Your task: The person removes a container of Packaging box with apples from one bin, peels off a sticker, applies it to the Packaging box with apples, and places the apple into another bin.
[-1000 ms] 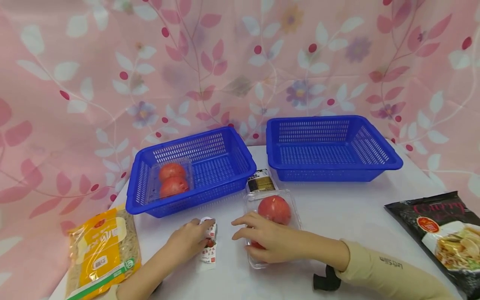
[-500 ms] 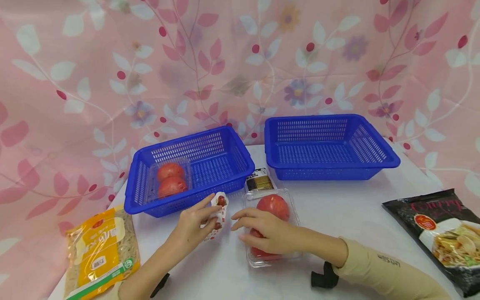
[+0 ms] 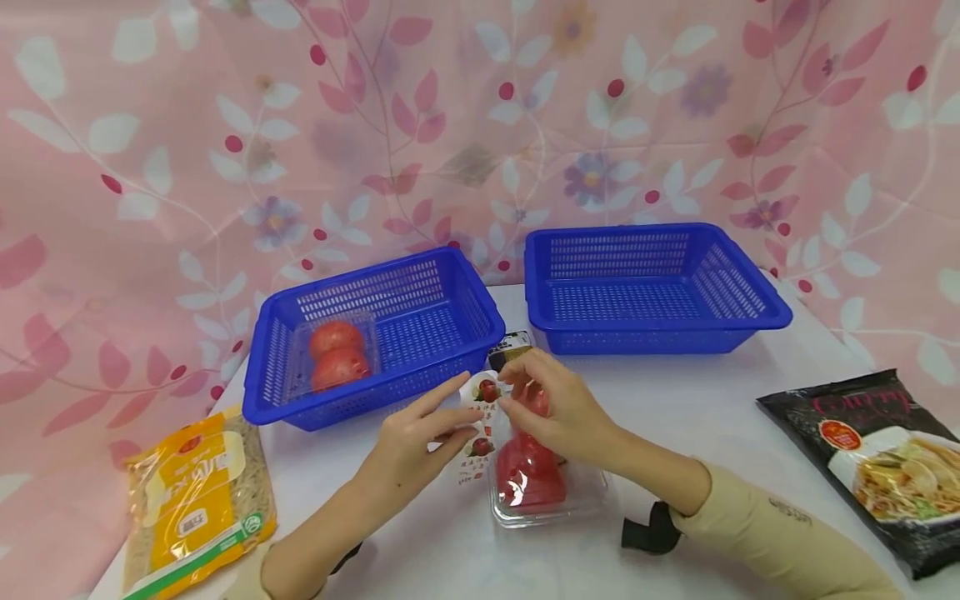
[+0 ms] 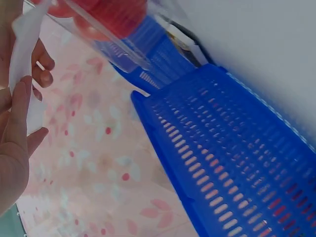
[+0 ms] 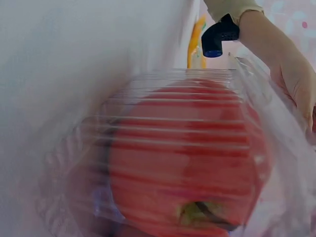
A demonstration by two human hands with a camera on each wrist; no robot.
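Note:
My left hand (image 3: 412, 454) pinches a white strip of stickers (image 3: 480, 446) printed with red fruit, held up over the table. In the left wrist view the strip (image 4: 27, 59) is seen nearly edge-on between the thumb and fingers. My right hand (image 3: 566, 412) is at the strip's upper right edge, its fingers bent and thumb and fingertips apart. Under it lies a clear plastic box (image 3: 517, 522) with large round red fruits (image 3: 536, 483) inside. One fruit (image 5: 187, 153) fills much of the right wrist view, its green stem end visible through the ribbed plastic.
A left blue basket (image 3: 420, 325) holds another clear box (image 3: 375, 333) of red fruits; a second blue basket (image 3: 660, 333) stands at the back right. Between them lies a small black-and-gold packet (image 3: 510, 354). A yellow bag (image 3: 202, 500) lies left, a black curry packet (image 3: 862, 458) right.
My left hand has picked the sticker strip up from the table and moved it right, to the fruit box. My right hand has risen from the box towards the strip.

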